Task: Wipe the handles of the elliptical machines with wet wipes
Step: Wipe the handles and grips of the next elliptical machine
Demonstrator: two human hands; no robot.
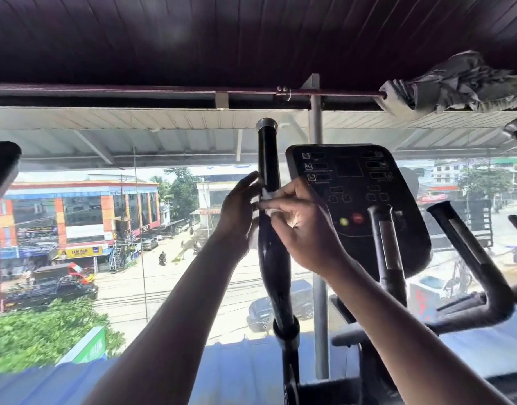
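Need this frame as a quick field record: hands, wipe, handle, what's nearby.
handle: tall black upright handle, silver cap on top
wipe: white wet wipe against the handle's mid section
right hand: right hand pinches the wipe on the handle
left hand: left hand at the handle's far side, fingers fairly straight
console: dark console right of the handle, screen off
other: grey cloth bundled on the overhead rail

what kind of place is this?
Probably an upper-floor gym: an elliptical's console and upright black handle stand at a big window overlooking a street with shops and traffic.
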